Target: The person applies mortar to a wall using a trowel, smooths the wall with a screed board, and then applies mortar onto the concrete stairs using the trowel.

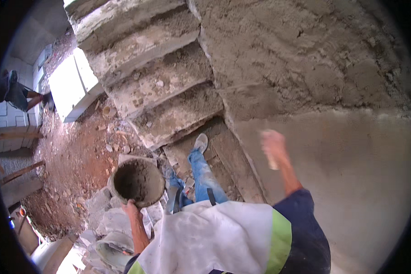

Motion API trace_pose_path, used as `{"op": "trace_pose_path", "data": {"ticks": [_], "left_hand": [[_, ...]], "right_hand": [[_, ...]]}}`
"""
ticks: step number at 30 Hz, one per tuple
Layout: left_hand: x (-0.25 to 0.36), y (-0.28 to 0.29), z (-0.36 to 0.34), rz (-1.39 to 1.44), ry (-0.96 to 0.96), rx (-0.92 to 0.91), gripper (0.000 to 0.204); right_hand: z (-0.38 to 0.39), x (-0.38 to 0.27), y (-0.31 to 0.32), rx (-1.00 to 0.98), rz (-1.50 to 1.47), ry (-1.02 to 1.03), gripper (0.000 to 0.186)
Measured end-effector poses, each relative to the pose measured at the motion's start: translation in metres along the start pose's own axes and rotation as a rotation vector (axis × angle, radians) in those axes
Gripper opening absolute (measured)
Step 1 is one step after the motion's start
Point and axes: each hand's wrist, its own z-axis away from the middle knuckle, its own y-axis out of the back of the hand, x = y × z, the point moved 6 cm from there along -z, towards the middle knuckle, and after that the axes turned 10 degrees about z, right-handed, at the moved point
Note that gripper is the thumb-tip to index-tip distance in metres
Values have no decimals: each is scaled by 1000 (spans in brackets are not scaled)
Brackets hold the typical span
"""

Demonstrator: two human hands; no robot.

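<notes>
- From where I stand, the left hand (pixel 131 209) grips the near rim of a round bucket (pixel 158 185), which sits just ahead of it.
- Some dark, wet-looking mortar (pixel 134 181) shows inside the bucket, so I'd guess the supply isn't spent; how deep it goes, I can't tell.
- The right hand (pixel 273 142) is over at the wall, blurred and seemingly curled; something pale shows beside it, but I can't tell whether it's pinching that.
- To the right of the right hand, and on below it, runs a smooth stretch (pixel 351 160) of wall, flat and even. That part looks done to me, or close to it.
- Beyond the right hand, higher up, lies a rough stretch (pixel 297 50), lumpy and ridged. I'd judge that levelling it is what's left.
- The steps (pixel 162 89), ahead and between the two hands, look coarse and crumb-strewn; whether they need work too, I can't say.
</notes>
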Motion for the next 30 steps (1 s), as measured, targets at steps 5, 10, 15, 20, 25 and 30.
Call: {"op": "trace_pose_path", "data": {"ticks": [5, 10, 15, 20, 25, 30], "left_hand": [[-16, -19, -20, -132, 77, 87, 45], [-48, -79, -26, -164, 253, 42, 48], [-38, -147, 7, -14, 208, -191, 59], [-43, -178, 17, 19, 263, -255, 53], [-56, -180, 2, -44, 259, -298, 47], [-56, -140, -3, -8, 265, -190, 49]], "right_hand": [[78, 25, 135, 574, 357, 102, 31], [22, 85, 47, 162, 735, 214, 34], [-62, 146, 23, 61, 939, 107, 29], [-57, 146, 62, 169, 963, 48, 27], [-10, 124, 92, 273, 897, 4, 29], [38, 94, 107, 431, 898, 41, 29]]}}
